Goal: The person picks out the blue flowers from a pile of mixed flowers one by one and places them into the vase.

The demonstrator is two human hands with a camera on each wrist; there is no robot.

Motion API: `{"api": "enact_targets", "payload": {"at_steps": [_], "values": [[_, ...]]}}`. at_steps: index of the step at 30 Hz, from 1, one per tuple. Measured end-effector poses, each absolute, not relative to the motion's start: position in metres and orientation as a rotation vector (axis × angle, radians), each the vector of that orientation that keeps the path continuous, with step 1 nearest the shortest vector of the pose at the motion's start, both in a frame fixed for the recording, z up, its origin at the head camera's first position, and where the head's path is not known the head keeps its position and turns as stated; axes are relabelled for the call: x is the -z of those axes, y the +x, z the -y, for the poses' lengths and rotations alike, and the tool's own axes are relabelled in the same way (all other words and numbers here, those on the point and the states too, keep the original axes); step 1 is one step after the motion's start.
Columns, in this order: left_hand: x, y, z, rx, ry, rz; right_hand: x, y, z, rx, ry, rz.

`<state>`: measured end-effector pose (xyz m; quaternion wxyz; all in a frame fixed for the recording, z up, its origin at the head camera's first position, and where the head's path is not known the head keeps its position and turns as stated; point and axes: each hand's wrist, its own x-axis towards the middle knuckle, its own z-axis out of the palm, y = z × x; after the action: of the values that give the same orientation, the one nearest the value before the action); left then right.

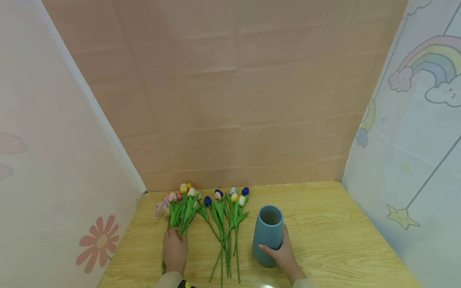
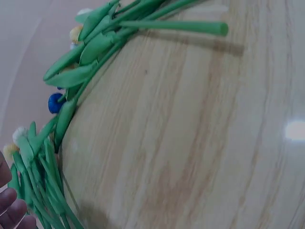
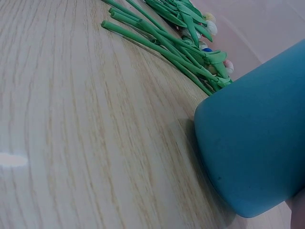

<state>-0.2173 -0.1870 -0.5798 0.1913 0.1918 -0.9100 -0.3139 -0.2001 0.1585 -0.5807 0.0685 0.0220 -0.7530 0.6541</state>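
Note:
A blue vase [image 1: 267,240] stands on the wooden table, its dark mouth facing up. My right hand [image 1: 284,254] grips it low on the right side, thumb across the front; the right wrist view shows the lower part of the vase [image 3: 255,138] close up. My left hand [image 1: 175,250] is at the stems of the left bunch of artificial tulips [image 1: 184,208], its fingers overlapping them. In the left wrist view the fingertips [image 2: 12,210] show beside green stems [image 2: 45,191]; I cannot tell whether they grip any.
A second group of tulips [image 1: 227,218], with blue, yellow, white and pink heads, lies between the left bunch and the vase. Pink-purple blossoms [image 1: 163,207] lie at the far left. A tan backdrop [image 1: 230,100] rises behind the table [image 1: 324,232], with pale printed walls either side.

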Motion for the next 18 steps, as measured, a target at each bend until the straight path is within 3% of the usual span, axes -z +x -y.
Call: {"api": "enact_targets", "payload": {"at_steps": [18], "values": [[0.578,-0.209,0.102,0.970,-0.031,2.821,0.580,-0.200,-0.158,-1.983,0.067,2.267]]}}
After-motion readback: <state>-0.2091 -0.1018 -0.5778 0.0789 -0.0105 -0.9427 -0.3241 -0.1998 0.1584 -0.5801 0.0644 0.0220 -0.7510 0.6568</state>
